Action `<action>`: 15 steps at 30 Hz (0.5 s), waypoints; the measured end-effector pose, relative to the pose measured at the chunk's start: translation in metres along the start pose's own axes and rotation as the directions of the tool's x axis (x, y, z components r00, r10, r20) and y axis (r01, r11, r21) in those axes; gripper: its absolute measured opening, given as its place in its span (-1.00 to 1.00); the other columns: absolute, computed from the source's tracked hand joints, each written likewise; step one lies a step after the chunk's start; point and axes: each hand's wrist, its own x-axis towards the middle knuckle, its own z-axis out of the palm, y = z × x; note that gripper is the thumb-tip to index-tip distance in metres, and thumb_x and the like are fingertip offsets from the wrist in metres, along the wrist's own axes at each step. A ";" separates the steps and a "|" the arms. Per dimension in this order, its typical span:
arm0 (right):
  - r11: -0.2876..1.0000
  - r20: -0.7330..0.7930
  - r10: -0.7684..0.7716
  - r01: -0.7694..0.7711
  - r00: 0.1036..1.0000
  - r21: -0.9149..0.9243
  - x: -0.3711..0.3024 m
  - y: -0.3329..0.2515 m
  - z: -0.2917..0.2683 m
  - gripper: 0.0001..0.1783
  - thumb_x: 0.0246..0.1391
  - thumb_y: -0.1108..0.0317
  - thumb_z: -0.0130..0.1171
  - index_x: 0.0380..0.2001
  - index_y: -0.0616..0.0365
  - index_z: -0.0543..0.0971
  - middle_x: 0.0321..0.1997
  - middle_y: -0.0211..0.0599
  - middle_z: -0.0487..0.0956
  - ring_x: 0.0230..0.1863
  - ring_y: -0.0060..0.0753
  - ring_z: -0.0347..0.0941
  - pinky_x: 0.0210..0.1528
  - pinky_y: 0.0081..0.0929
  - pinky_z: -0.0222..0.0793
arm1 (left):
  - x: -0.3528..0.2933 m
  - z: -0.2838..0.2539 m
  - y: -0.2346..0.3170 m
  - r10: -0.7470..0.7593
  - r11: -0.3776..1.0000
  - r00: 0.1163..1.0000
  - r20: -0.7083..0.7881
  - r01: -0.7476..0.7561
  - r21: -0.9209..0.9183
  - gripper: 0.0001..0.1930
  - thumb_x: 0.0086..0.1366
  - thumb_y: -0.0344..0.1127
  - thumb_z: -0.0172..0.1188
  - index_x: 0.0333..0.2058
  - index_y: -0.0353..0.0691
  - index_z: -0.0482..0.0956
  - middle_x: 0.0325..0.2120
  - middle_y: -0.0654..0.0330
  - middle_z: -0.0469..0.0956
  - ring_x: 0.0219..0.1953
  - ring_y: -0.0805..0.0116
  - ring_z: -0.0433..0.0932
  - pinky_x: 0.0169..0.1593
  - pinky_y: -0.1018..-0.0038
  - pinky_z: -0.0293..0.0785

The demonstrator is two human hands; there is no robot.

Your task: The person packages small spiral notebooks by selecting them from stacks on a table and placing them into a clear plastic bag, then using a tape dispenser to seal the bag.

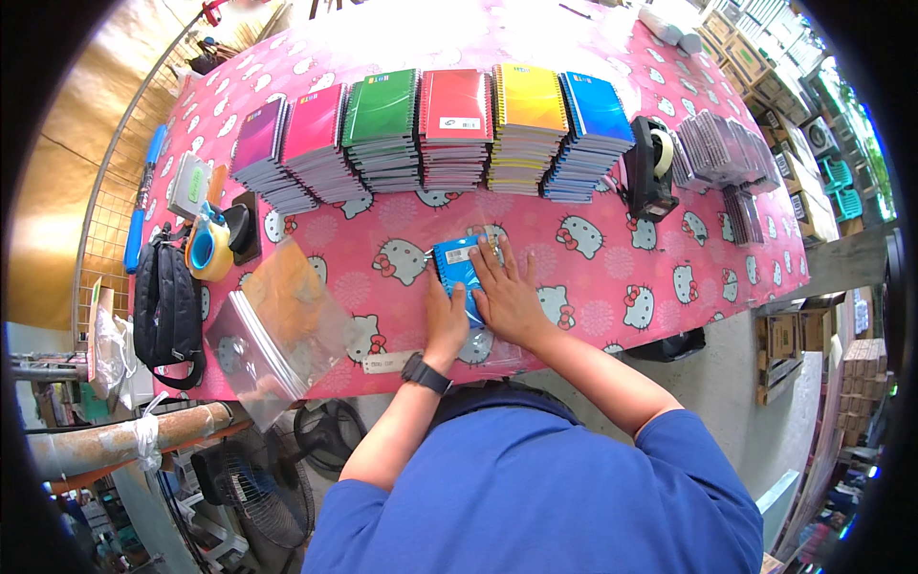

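Note:
A small blue spiral notebook (460,275) lies on the pink patterned table cover, close to the near edge. My left hand (446,318) grips its left side, with the thumb on the cover. Across the right part of the notebook my right hand (511,295) rests flat, its fingers stretched out and apart. Clear plastic (500,355) shows below the notebook; whether it wraps it I cannot tell. Beyond the hands, spiral notebooks stand in a row of stacks: purple (256,139), pink (313,120), green (382,103), red (456,100), yellow (529,96) and blue (597,103).
At the right stand a black tape dispenser (654,177) and stacked clear-wrapped packs (717,148). Clear plastic bags (273,335) lie left of my hands, beside tape rolls (212,251) and a black pouch (167,311). Below the table's left edge is a black fan (258,488).

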 end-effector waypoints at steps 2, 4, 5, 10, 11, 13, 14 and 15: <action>1.000 0.033 0.001 -0.001 0.999 -0.006 0.000 0.002 -0.001 -0.35 0.14 0.13 -0.18 0.27 0.08 0.04 0.40 -0.23 -0.11 0.40 0.04 -0.31 0.19 0.40 -0.28 | 0.003 -0.016 -0.016 0.064 0.992 0.998 -0.005 -0.064 0.106 -0.40 0.17 -0.37 0.04 0.17 -0.39 0.09 0.03 -0.19 0.31 0.14 -0.07 0.22 0.19 0.19 0.09; 0.999 0.007 0.028 -0.028 1.000 -0.034 -0.004 0.008 0.001 -0.33 0.12 0.11 -0.13 0.26 0.09 0.06 0.39 -0.20 -0.08 0.39 0.02 -0.24 0.21 0.38 -0.27 | 0.004 -0.051 -0.013 0.274 0.389 0.937 -0.217 0.098 0.916 -0.47 0.18 -0.27 0.07 0.11 -0.32 0.22 0.06 -0.15 0.29 0.17 -0.01 0.17 0.21 0.20 0.03; 0.999 0.003 0.021 -0.020 1.000 -0.026 -0.005 0.005 0.000 -0.33 0.12 0.11 -0.13 0.26 0.09 0.06 0.39 -0.20 -0.08 0.39 0.02 -0.24 0.21 0.38 -0.27 | 0.002 -0.062 -0.018 0.279 0.381 0.934 -0.221 0.104 0.919 -0.47 0.18 -0.27 0.07 0.11 -0.32 0.22 0.06 -0.15 0.29 0.17 -0.01 0.17 0.21 0.20 0.03; 0.998 0.081 0.051 -0.054 0.995 0.036 0.001 -0.002 -0.006 -0.33 0.10 0.11 -0.11 0.26 0.07 0.07 0.38 -0.16 -0.06 0.38 0.10 -0.26 0.20 0.39 -0.28 | 0.009 -0.070 -0.015 0.184 0.909 0.965 -0.189 -0.094 0.407 -0.67 0.12 -0.25 0.20 -0.19 -0.33 0.45 -0.04 -0.10 0.36 0.08 0.04 0.28 0.14 0.17 0.15; 0.998 0.074 0.056 -0.058 0.996 0.029 0.002 0.000 -0.007 -0.33 0.10 0.11 -0.11 0.26 0.07 0.07 0.38 -0.16 -0.06 0.38 0.10 -0.26 0.20 0.39 -0.28 | 0.007 -0.067 -0.007 0.054 0.975 0.936 -0.347 0.025 0.219 -0.73 0.08 -0.34 0.25 -0.28 -0.37 0.47 -0.21 0.01 0.47 -0.09 0.18 0.44 -0.03 0.29 0.35; 0.998 -0.012 0.050 -0.050 0.999 -0.034 0.001 -0.003 -0.007 -0.36 0.06 0.14 -0.03 0.21 0.07 0.16 0.36 -0.11 -0.02 0.33 0.13 -0.13 0.19 0.32 -0.15 | 0.004 -0.091 -0.010 -0.334 0.942 0.940 -0.066 0.331 -0.045 -0.71 0.07 -0.38 0.25 -0.26 -0.40 0.46 -0.27 0.08 0.50 -0.19 0.26 0.48 -0.13 0.39 0.40; 0.999 -0.016 0.048 -0.049 0.999 -0.022 0.002 -0.002 -0.010 -0.36 0.06 0.14 -0.03 0.21 0.07 0.16 0.36 -0.11 -0.02 0.33 0.13 -0.13 0.19 0.32 -0.15 | 0.000 -0.105 -0.011 -0.592 0.737 0.754 0.285 0.650 -0.186 -0.69 0.05 -0.41 0.26 -0.23 -0.43 0.45 -0.33 0.14 0.52 -0.29 0.35 0.52 -0.22 0.49 0.45; 0.993 0.013 -0.026 0.024 1.000 0.115 0.009 0.002 -0.017 -0.42 0.05 0.14 0.00 0.13 0.09 0.26 0.31 -0.11 0.07 0.26 0.10 -0.02 0.14 0.18 -0.02 | -0.004 -0.103 -0.006 -0.521 0.732 0.802 0.292 0.596 -0.331 -0.68 0.03 -0.44 0.26 -0.22 -0.40 0.46 -0.39 0.26 0.53 -0.48 0.47 0.50 -0.36 0.56 0.46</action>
